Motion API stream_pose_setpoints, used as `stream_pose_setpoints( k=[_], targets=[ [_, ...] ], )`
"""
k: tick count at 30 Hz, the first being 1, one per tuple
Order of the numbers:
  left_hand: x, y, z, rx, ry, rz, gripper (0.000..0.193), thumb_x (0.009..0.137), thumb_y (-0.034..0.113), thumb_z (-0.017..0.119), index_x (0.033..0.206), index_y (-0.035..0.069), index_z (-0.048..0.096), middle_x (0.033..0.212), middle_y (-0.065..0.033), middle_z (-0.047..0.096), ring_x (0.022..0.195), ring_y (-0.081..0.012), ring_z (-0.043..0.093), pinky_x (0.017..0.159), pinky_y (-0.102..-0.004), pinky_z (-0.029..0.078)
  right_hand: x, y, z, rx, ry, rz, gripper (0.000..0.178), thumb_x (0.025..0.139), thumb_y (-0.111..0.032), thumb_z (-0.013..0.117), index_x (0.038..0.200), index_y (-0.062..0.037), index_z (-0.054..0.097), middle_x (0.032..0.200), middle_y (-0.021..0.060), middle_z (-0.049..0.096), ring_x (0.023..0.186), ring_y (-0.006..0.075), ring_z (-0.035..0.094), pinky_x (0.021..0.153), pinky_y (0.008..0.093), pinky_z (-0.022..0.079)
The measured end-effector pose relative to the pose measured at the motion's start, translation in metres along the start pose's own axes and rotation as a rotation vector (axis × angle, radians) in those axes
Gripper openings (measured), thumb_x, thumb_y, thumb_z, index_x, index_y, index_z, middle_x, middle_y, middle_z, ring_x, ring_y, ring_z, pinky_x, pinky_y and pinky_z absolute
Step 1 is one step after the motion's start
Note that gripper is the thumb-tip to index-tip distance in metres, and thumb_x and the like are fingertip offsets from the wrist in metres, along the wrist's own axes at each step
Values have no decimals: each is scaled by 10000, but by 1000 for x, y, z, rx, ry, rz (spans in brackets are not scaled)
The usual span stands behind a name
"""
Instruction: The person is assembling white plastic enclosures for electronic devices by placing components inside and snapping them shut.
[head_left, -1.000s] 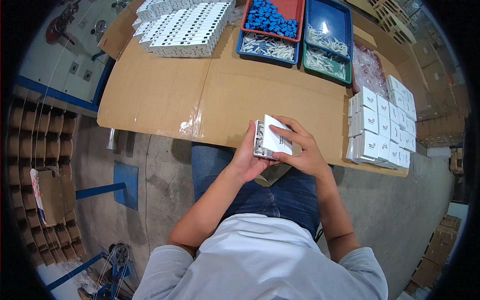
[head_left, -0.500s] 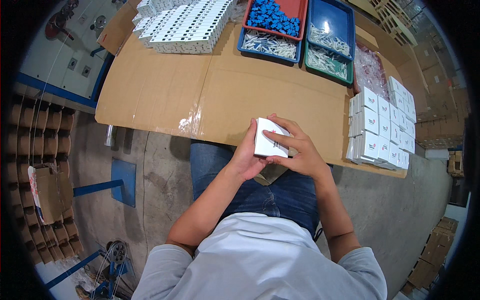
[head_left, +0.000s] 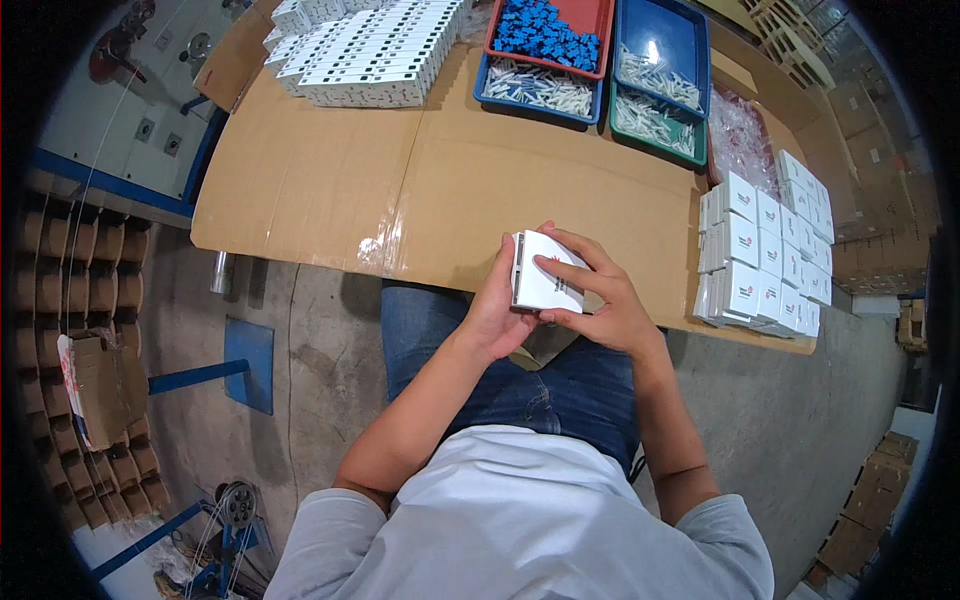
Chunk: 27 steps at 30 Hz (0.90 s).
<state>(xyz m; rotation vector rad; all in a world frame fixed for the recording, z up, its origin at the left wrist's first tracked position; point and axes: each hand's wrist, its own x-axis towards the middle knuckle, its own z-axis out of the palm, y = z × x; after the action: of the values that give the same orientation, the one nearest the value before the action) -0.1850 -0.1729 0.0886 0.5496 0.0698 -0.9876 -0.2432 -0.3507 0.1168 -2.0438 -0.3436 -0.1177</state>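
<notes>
Over the table's front edge I hold a small white box (head_left: 550, 285) between both hands. My left hand (head_left: 493, 310) grips it along its left side, where a dark narrow strip shows. My right hand (head_left: 605, 295) closes on its right side, with the index finger lying across the printed top face and the thumb at the near edge. Part of the box is hidden under the fingers. The cardboard-covered table (head_left: 320, 190) spreads out beyond my hands.
Stacked white boxes (head_left: 755, 255) stand at the table's right edge. More flat white boxes (head_left: 370, 60) fill the back left. At the back are a red tray (head_left: 580, 15) of blue pieces, blue (head_left: 660, 35) and green trays (head_left: 650, 150) of white pieces, and clear plastic bags (head_left: 738, 140).
The white box has turned slightly in my hands and shifted a little right, so a dark strip now shows along its left side. My right hand has moved slightly right with it.
</notes>
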Motion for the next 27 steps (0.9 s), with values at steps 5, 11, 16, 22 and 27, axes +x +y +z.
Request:
stream_pose_setpoints(
  k=[5,11,16,22,27],
  targets=[
    [1,0,2,6,54,7,661,1096,625,200,1590,221,371,1425,-84,550,1247,-233,604,983,-393,551,1,0,1,-16,-20,12,646,757,-181,866,1378,-211,694,1521,161,516,1410,356,483,1172,437,388],
    [0,0,2,4,33,13,653,1101,617,184,1597,234,367,1450,-82,521,1292,-227,565,1019,-386,524,1,2,2,-28,-44,17,640,751,-183,874,1367,-162,702,1527,171,508,1412,347,489,1163,435,391],
    [-1,1,3,17,15,25,658,1102,614,176,1610,232,346,1466,-81,506,1303,-228,554,1025,-390,521,2,0,3,-27,-48,22,641,751,-175,872,1368,-163,701,1527,173,509,1420,353,481,1166,430,388],
    [-1,-2,2,65,24,32,671,1097,628,163,1624,243,318,1472,-73,504,1288,-223,556,1007,-386,519,2,2,3,-29,-43,1,635,759,-184,870,1371,-163,698,1534,172,510,1434,364,467,1171,439,380],
    [-2,-6,1,110,71,28,675,1093,641,149,1625,261,318,1472,-61,508,1279,-217,556,981,-377,512,0,8,4,-64,-77,-25,627,776,-195,859,1378,-147,690,1550,165,503,1440,375,458,1175,445,373]
  ],
)
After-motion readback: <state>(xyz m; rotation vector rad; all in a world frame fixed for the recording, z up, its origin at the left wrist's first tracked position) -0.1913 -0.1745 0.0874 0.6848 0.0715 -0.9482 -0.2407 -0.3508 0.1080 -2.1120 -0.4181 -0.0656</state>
